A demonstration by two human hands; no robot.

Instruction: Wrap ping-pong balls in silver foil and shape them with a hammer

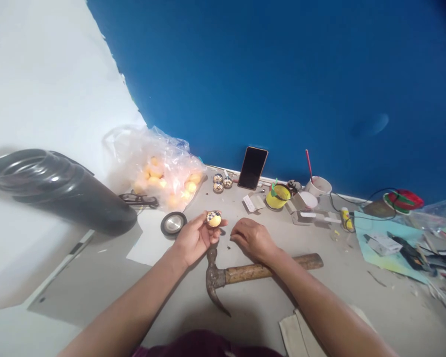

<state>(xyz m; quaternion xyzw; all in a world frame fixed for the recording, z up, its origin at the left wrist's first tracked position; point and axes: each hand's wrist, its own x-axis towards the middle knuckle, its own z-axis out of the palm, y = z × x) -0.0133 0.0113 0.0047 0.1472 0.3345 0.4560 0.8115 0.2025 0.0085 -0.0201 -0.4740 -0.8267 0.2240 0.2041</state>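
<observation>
My left hand (197, 237) is palm up, with its fingers and thumb closed round a small yellow ball (214, 219). Shiny mirror-like pieces cover the ball's upper part, while yellow shows below. To the right, my right hand (253, 239) rests low over the table, fingers curled together at the tips; whatever they may pinch is hidden. A small dark fragment (229, 248) lies just below those fingertips. Under my right wrist runs the wooden handle of a claw hammer (241, 274), its rusty head toward my left arm. Behind the hands sit several mirror-covered balls (218, 187).
Left stand a plastic bag of yellow balls (159, 178), a round dark-rimmed disc (173, 224) and a large dark cylinder (85, 198). Along the blue wall are a phone (253, 167), a yellow tub (278, 197) and a white cup (318, 186). A glue gun (409, 254) lies right.
</observation>
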